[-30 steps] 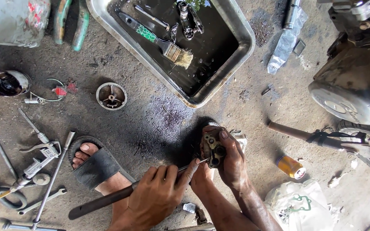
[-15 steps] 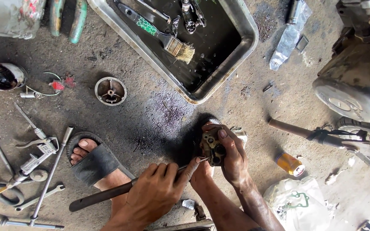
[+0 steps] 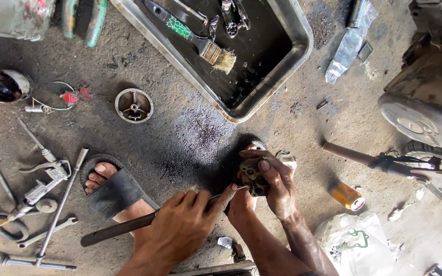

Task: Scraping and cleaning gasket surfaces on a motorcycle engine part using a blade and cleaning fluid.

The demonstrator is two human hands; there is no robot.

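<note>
Right now my right hand [image 3: 277, 186] is wrapped around a small, grimy metal part [image 3: 251, 176], fingers clenched over its top and far side, holding it just above the oil-stained floor [image 3: 190, 133] in front of my knees. My left hand [image 3: 185, 225] grips a long dark-handled tool [image 3: 113, 230], fist closed around the shaft with the forefinger stretched along it toward the tip.

That tool lies nearly level, its handle trailing off to my left over my sandalled foot [image 3: 113, 191] and its thin tip pointing right, meeting the part on its near left face. So the part sits directly to the right of my left hand, in line with the tool's long axis, and the two hands are almost touching at the thumbs.

Much of the part is buried under my right fingers, so I cannot tell its full shape or exactly where the tip enters. Whether the tool is a screwdriver or a pick is hard to make out. The metal tray [image 3: 292, 61] with the brush [image 3: 205, 46] lies well apart, beyond the part.
</note>
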